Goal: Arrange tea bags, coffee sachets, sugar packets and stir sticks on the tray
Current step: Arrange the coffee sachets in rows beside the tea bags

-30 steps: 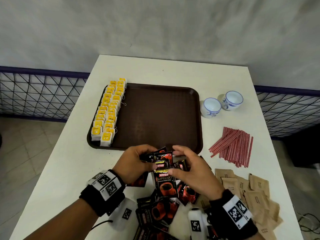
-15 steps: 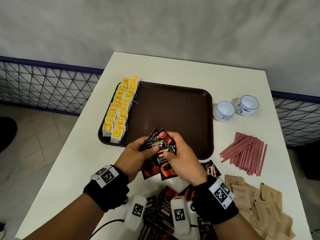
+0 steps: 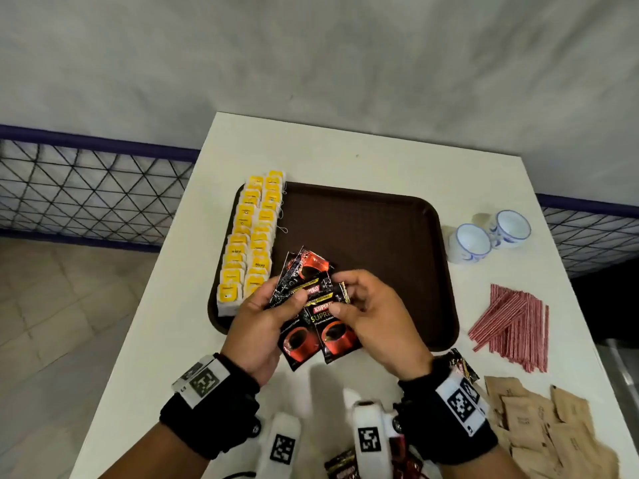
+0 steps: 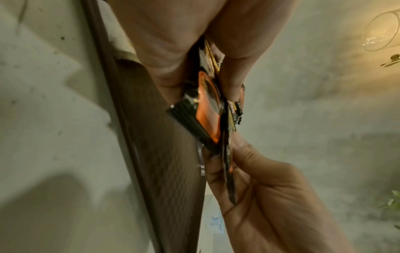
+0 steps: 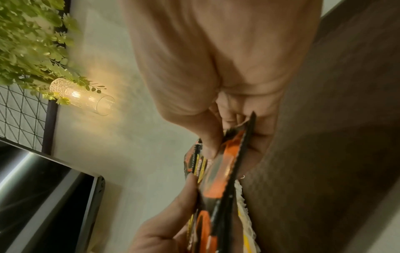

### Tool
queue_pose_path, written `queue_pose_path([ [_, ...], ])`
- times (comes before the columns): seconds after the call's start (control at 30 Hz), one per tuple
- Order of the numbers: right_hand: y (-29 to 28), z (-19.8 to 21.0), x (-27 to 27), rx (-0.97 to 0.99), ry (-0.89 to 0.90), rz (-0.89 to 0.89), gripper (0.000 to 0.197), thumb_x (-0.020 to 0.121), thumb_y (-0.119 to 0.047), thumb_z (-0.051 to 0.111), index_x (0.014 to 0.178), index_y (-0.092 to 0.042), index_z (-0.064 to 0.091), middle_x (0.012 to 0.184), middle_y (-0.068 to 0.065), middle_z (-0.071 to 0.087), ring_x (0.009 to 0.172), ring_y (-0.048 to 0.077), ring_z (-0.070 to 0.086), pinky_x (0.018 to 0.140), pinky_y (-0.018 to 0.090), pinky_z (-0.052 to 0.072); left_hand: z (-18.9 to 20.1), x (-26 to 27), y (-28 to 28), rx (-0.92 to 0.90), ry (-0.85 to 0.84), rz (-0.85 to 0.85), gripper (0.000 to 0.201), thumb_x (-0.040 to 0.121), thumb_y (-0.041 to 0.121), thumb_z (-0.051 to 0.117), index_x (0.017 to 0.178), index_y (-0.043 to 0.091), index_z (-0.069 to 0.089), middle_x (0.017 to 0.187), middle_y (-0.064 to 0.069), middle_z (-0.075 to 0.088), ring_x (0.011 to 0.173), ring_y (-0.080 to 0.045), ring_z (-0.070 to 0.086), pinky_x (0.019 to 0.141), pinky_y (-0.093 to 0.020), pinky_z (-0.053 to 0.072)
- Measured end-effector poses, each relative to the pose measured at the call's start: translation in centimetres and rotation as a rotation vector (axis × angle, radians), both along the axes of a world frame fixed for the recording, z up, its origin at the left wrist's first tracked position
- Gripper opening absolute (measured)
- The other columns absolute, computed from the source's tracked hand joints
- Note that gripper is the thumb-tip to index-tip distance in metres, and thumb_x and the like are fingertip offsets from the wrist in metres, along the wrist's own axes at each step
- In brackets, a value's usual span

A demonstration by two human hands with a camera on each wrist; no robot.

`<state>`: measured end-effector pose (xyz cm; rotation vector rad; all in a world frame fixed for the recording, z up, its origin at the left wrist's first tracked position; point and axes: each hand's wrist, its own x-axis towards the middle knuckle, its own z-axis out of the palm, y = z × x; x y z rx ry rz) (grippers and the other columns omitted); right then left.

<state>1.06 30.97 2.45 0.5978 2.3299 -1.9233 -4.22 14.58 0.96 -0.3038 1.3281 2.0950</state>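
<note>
Head view: both hands meet above the near edge of the brown tray (image 3: 373,236), each wrist wearing a black band with a square coded marker. The left hand (image 3: 266,319) grips a fanned bundle of coffee sachets (image 3: 311,305), thumb on top and fingers curled beneath. The right hand (image 3: 377,319) pinches the right side of the same bundle between thumb and curled fingers. The sachets are black with a red cup picture; "KOPIKO" and part of "SUPREMO" can be read on the front one.

On the tray, two rows of yellow-tagged tea bags (image 3: 249,243) run along its left edge; their print is too small to read. To the right of the tray lie red stir sticks (image 3: 515,323) and, nearer, brown sugar packets (image 3: 539,423) on the white table (image 3: 345,150). More coffee sachets lie at the near edge. Two blue-and-white cups (image 3: 487,236) stand at the far right.

Left wrist view: the sachets are seen edge-on, clamped between the left thumb and fingers, with the right hand (image 4: 259,179) closing on them from below; tray mesh texture is visible. Right wrist view: the same bundle (image 5: 220,179) between both hands, plus a glass wall lamp (image 5: 82,97), green foliage (image 5: 32,42) and a dark screen (image 5: 43,196), none seen from the head.
</note>
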Motion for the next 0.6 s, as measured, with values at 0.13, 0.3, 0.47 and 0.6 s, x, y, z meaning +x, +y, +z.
queue_pose_path([
  [0.13,-1.7,0.3,-2.2,-0.026,0.056,0.03,0.046,0.089,0.003,0.067,0.119,-0.031,0.063,0.094,-0.006,0.072,0.093,0.013,0.071,0.08,0.028,0.056,0.0,-2.6,-1.9,0.034,-0.073,0.038,0.032,0.09,0.006,0.066,0.122,0.011,0.069,0.119,-0.018,0.073,0.106,-0.037,0.07,0.091,-0.048,0.055],
  [0.3,-4.1,0.2,-4.9,-0.048,0.091,0.043,0.037,0.09,0.003,0.067,0.111,-0.028,0.068,0.104,0.0,0.07,0.098,0.017,0.071,0.078,0.029,0.057,0.2,-5.4,-4.4,0.072,-0.17,0.021,0.035,0.091,0.011,0.065,0.126,0.013,0.066,0.121,-0.02,0.072,0.113,-0.042,0.067,0.099,-0.056,0.052],
  [0.47,-5.6,0.7,-7.3,-0.006,0.009,0.073,0.026,0.087,-0.002,0.071,0.09,-0.027,0.064,0.091,0.008,0.074,0.081,0.019,0.073,0.069,0.031,0.058,0.2,-7.6,-6.1,0.041,-0.138,0.003,0.031,0.09,0.009,0.065,0.121,0.012,0.068,0.116,-0.021,0.073,0.105,-0.042,0.07,0.092,-0.054,0.055],
  [0.6,-6.0,1.0,-8.8,0.205,0.083,0.053,0.019,0.082,-0.005,0.077,0.079,-0.021,0.068,0.098,0.0,0.066,0.088,0.013,0.066,0.081,0.025,0.052,0.4,-8.7,-6.5,0.023,-0.091,0.029,0.027,0.09,0.005,0.065,0.117,0.01,0.07,0.11,-0.02,0.075,0.097,-0.038,0.073,0.09,-0.05,0.056],
])
